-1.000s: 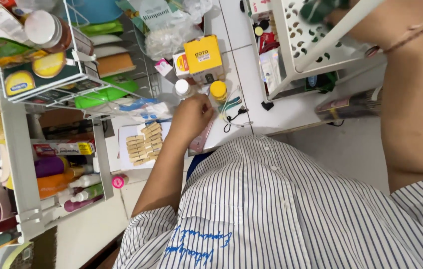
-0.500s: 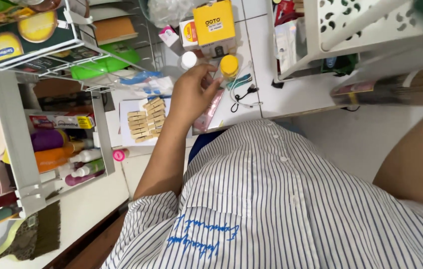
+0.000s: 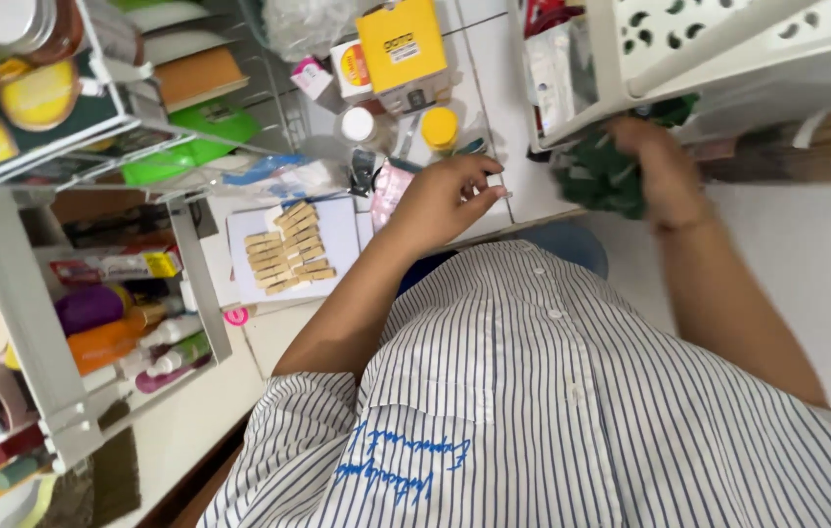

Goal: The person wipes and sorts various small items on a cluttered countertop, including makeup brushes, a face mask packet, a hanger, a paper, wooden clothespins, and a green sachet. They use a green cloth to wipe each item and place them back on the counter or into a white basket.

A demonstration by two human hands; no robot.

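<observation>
Two hands in play. Right hand (image 3: 652, 161) is closed on a dark green cloth bundle (image 3: 599, 181) at the desk (image 3: 533, 200) edge, under the white rack (image 3: 650, 59). Left hand (image 3: 440, 200) hovers half-curled, empty as far as I can tell; pink packet (image 3: 391, 186) just beside it at 9 o'clock, yellow-capped bottle (image 3: 440, 127) at 12, clothespins (image 3: 288, 249) further out toward 8.
</observation>
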